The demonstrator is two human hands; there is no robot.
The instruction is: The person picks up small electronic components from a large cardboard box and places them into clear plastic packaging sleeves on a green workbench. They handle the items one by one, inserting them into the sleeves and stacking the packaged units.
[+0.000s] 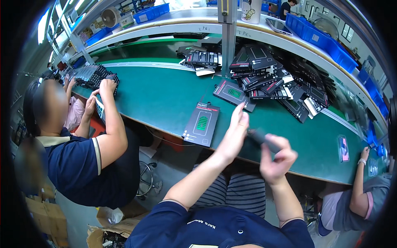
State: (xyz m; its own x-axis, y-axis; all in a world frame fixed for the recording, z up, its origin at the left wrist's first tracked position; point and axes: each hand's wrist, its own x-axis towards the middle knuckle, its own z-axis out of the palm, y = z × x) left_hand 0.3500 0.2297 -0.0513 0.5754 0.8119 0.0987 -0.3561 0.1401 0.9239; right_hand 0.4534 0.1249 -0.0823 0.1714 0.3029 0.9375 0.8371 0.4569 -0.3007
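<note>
My right hand is closed around one end of a thin dark box, which is seen edge-on and smeared by motion. My left hand is held upright just left of the box's other end, fingers stretched out; whether it touches the box I cannot tell. To the left of that hand a flat black battery box with a green battery picture lies near the table's front edge. A second such box rests farther back, beyond my left fingertips.
A heap of black boxes covers the back of the green table, by a metal post. A seated co-worker handles things at left; another person's arm reaches in at right. A shelf runs above the back.
</note>
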